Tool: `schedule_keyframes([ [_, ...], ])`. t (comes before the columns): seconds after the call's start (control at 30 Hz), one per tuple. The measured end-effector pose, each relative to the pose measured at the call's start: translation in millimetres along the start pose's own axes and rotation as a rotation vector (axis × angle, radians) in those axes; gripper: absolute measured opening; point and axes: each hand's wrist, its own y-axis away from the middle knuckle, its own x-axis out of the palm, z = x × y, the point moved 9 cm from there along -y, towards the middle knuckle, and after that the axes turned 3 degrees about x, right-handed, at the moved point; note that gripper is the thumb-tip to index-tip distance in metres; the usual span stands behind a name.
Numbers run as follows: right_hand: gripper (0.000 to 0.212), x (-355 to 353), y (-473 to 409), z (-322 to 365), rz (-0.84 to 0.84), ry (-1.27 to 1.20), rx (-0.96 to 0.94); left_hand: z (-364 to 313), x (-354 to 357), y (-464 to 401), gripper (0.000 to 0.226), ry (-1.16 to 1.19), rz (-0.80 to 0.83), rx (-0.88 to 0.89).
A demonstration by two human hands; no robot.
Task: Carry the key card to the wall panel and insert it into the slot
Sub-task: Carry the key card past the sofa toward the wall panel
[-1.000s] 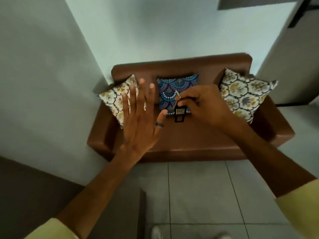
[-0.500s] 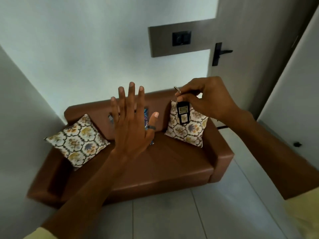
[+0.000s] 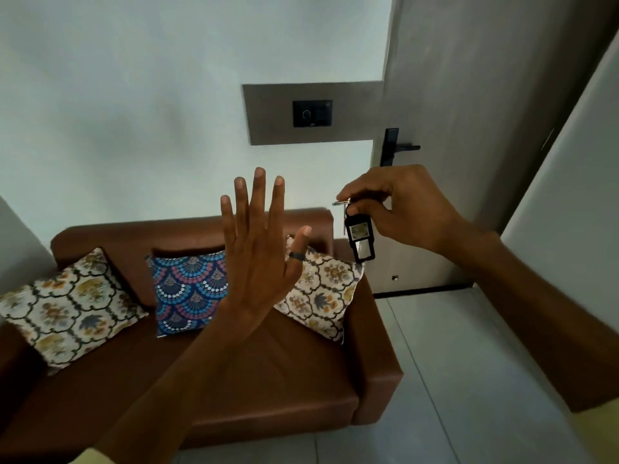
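The key card (image 3: 359, 241) is a small black tag with two light windows, hanging from a metal ring. My right hand (image 3: 398, 207) pinches that ring, and the tag dangles below my fingers over the sofa's right arm. The black wall panel (image 3: 312, 113) sits in a grey plate (image 3: 268, 115) on the pale wall, above and left of the tag, well apart from it. My left hand (image 3: 259, 246) is raised flat with fingers spread, palm away from me, holding nothing. It wears a dark ring on the thumb.
A brown leather sofa (image 3: 268, 373) with three patterned cushions stands against the wall below the panel. A grey door (image 3: 469, 128) with a black lever handle (image 3: 398, 147) is right of the panel. Tiled floor (image 3: 452, 380) lies beside the sofa's right end.
The view has swung up and to the right, so the wall panel and door now sit larger and more central. My right hand with the tag has moved right, toward the door side.
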Motion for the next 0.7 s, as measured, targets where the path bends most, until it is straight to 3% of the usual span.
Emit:
schedule_keyframes([
  [0.7,0.014,-55.4,-94.3,-337.8,0.010,-0.192,-0.087,-111.0,246.2,-139.5,0.081,-0.229,0.039,-0.114],
])
